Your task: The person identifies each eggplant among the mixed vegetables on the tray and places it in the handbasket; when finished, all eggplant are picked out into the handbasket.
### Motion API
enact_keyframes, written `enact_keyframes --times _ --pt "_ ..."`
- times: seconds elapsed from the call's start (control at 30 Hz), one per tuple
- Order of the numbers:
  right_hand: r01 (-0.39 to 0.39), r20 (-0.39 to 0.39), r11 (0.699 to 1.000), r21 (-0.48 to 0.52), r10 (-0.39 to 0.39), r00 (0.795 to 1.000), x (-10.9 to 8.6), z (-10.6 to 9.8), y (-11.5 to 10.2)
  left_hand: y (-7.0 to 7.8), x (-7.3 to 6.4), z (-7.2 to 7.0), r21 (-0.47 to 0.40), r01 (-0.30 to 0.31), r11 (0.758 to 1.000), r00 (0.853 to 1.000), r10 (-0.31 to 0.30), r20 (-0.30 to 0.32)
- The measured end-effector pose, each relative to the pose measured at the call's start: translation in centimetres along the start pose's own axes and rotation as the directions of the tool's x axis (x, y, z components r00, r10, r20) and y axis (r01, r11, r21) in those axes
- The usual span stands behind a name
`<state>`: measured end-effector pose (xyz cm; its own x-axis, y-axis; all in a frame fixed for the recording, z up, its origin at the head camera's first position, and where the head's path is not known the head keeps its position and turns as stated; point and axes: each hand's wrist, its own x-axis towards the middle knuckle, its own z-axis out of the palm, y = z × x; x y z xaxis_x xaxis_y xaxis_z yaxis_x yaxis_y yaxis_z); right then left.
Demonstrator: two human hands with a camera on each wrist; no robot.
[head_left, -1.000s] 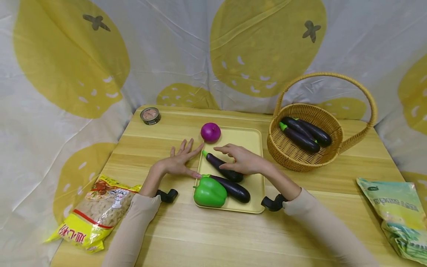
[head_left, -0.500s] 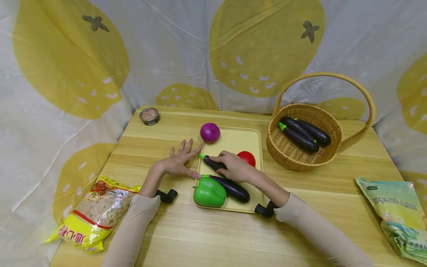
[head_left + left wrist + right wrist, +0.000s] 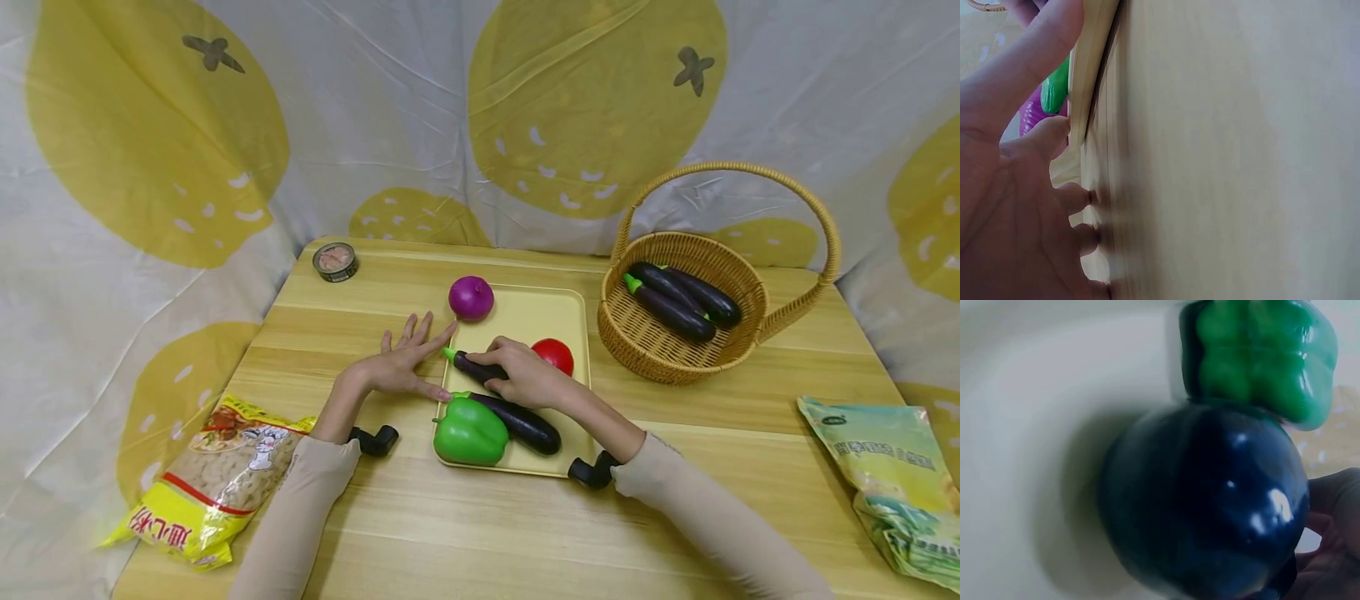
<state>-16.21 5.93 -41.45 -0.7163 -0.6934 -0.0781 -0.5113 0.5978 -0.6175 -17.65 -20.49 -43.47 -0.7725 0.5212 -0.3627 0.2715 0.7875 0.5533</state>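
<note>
The eggplant (image 3: 483,369) under my right hand (image 3: 528,375) is a deep, glossy purple-black, slender near its bright green cap and swelling to a smooth round end that shines in the right wrist view. It is over the pale yellow tray (image 3: 540,310), its cap at the left rim; whether it lies flat or is lifted a touch, I can't quite tell with my own hand covering much of it. I have it gripped between my thumb and bent fingers, reaching from above. Nearer me on the tray sits a second eggplant (image 3: 529,430), just as slick, against a lobed, waxy green pepper (image 3: 471,433). A round red tomato (image 3: 553,354) is just beyond my right knuckles, and a squat magenta onion (image 3: 471,298) sits at the far left corner. My left hand (image 3: 401,367) holds nothing: its fingers are fanned wide, thumb and forefinger at the tray's smooth edge, the other fingertips resting on the wood-grained table (image 3: 465,533). Both wrists come out of long beige sleeves (image 3: 285,521). To the right stands a woven wicker basket (image 3: 637,350) with a tall arched handle, three eggplants (image 3: 678,310) inside. Crinkly plastic bags lie at either side, one yellow (image 3: 225,475), one pale green (image 3: 885,483).
</note>
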Motion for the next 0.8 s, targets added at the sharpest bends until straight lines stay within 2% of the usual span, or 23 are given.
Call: enact_keyframes --times 0.3,0.47,0.67,0.8 --pt "-0.016 -0.002 0.999 0.032 0.016 1.000 0.2 -0.2 0.2 0.1 0.1 -0.1 -0.018 0.000 1.000 1.000 0.000 0.004" --pt "-0.012 -0.020 0.997 0.079 0.014 1.000 0.0 -1.1 0.1 0.1 0.1 -0.1 -0.016 0.007 1.000 1.000 -0.007 0.009" --pt "0.058 -0.073 0.978 0.198 -0.044 0.996 -0.7 -4.0 -0.3 0.1 0.0 -0.1 -0.011 0.017 1.000 1.000 -0.016 0.012" --pt "0.062 -0.098 0.971 0.233 -0.040 0.994 -1.4 -7.2 -0.2 -0.1 0.1 0.0 -0.012 0.006 1.000 1.000 -0.005 0.006"
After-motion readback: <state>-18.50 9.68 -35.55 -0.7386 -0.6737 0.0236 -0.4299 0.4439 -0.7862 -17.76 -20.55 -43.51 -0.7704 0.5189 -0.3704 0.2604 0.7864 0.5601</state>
